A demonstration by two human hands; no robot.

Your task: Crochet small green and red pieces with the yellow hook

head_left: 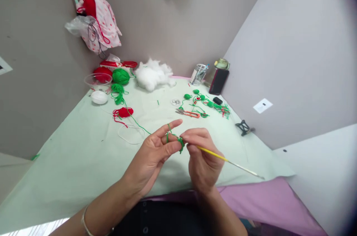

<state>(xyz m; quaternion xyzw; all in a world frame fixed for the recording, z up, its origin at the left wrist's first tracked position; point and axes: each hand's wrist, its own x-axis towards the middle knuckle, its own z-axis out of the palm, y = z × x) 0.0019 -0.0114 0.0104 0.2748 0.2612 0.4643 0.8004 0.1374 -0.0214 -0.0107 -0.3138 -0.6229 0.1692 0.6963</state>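
Between thumb and fingertips, my left hand (156, 150) pinches a small green crochet piece (181, 146). Green yarn (136, 122) loops around its raised index finger and trails back over the table toward a loose green skein (118, 94). My right hand (205, 158) grips a crochet hook (213, 153) with a yellow handle and a metal shaft pointing down to the right. The hook's working tip meets the crochet piece, but the fingers partly cover it. Both hands are close together above the table's front part.
White stuffing (153, 75) lies at the back, near a green yarn ball (121, 76) and a plastic tub (98, 83). Orange thread snips (188, 113) lie beyond my hands, beside small green crocheted pieces (210, 104). A phone (219, 81) leans at the back right.
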